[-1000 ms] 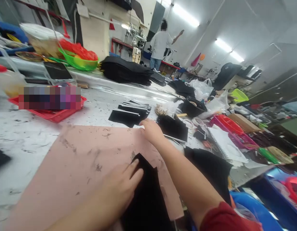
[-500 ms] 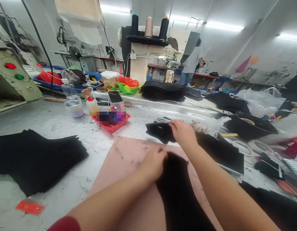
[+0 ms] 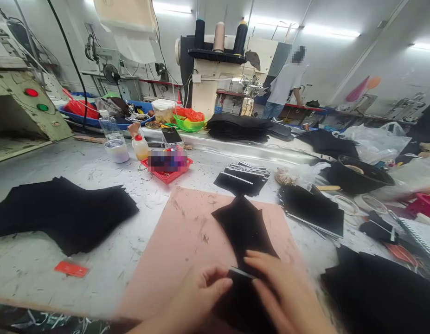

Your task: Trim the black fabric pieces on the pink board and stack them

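A small black fabric piece with a white strip along its far edge is between my hands, low over the near end of the pink mat. My left hand pinches its left corner between thumb and fingers. With fingers closed over the right side of the same piece, my right hand holds it there. Beyond them, a larger black fabric panel lies on the mat, its near part hidden by my hands. A fanned pile of white-edged black pieces sits at the mat's far edge.
On the left lies a stack of black panels beside a red tag. More black pieces and a big black stack are at right. A red basket, bottle and jar stand behind.
My right hand has come back from the far pile with a small white-edged piece. My left hand has left the larger panel and now grips the small piece too.
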Demonstrator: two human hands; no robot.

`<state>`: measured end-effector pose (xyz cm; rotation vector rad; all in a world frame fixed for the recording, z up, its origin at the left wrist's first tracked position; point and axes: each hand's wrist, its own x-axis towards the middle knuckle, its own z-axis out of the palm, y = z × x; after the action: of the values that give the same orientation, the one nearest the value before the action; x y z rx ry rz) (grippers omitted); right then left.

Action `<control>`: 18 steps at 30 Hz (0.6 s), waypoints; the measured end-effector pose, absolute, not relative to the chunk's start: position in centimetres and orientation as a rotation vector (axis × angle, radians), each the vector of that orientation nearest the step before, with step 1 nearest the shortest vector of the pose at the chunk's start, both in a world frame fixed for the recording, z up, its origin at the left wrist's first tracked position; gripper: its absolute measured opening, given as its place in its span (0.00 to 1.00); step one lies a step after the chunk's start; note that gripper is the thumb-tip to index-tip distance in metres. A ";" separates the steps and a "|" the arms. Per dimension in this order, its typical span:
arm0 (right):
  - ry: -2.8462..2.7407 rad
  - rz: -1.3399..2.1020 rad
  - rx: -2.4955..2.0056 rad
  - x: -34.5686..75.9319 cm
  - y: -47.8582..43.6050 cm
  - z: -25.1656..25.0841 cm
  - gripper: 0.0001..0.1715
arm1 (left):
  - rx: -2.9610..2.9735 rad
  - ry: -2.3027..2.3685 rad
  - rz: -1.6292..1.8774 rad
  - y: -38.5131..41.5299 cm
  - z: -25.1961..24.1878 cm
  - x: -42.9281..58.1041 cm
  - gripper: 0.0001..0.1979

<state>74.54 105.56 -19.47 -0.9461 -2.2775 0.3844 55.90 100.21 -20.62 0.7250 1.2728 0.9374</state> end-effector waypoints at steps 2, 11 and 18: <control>-2.204 0.607 -0.992 73.1 103.8 -20.0 0.11 | 0.692 1.262 0.880 99.4 -21.2 56.8 0.20; -1.998 0.905 -1.052 72.2 102.8 -19.2 0.05 | 0.903 1.258 0.861 98.8 -20.2 57.2 0.16; -2.188 0.456 -0.998 72.0 102.2 -19.5 0.08 | 1.222 1.427 0.825 98.5 -20.1 57.5 0.09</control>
<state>72.00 102.20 -19.53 -0.9976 -2.1885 0.4564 57.53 98.54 -20.08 1.2222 1.4270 0.8247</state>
